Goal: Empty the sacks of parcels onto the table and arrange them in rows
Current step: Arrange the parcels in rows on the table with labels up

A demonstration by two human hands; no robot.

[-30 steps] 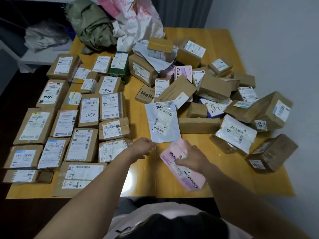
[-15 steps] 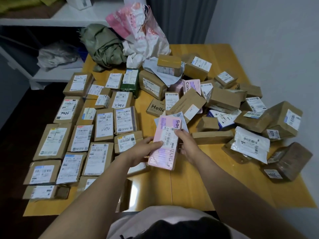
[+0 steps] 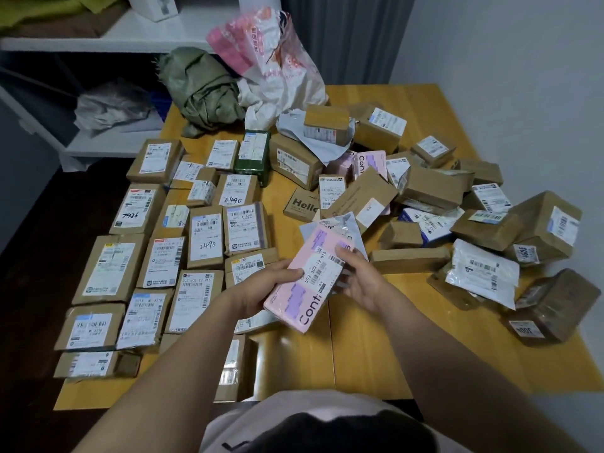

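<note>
a flat pink rectangular parcel [image 3: 305,286] with a white barcode label and black "conti" lettering is held in the air above the near middle of the yellow wooden table [image 3: 376,354], label side up and tilted with its far end higher. the left hand [image 3: 261,289] grips its left long edge, fingers curled round it. the right hand [image 3: 362,282] holds the right edge, thumb on the top face by the label and fingers underneath.

just behind the pink parcel a grey plastic mailer bag [image 3: 354,223] lies flat on the table, partly hidden by it. to the left, brown cardboard parcels [image 3: 111,269] with white labels lie face up in rows, side by side and mostly touching, with one dark green box [image 3: 253,156] at the far end of the rows. to the right, a loose heap of brown boxes [image 3: 431,188] lies at all angles, some stacked on others, with a second pink parcel [image 3: 369,165] among them and a white plastic mailer [image 3: 483,273] at the heap's near edge.

at the far end of the table sit a crumpled olive green woven sack [image 3: 202,89] and, touching it on its right, a white and pink plastic sack [image 3: 274,67]. a white shelf unit [image 3: 98,148] stands beyond the table's far left corner.
</note>
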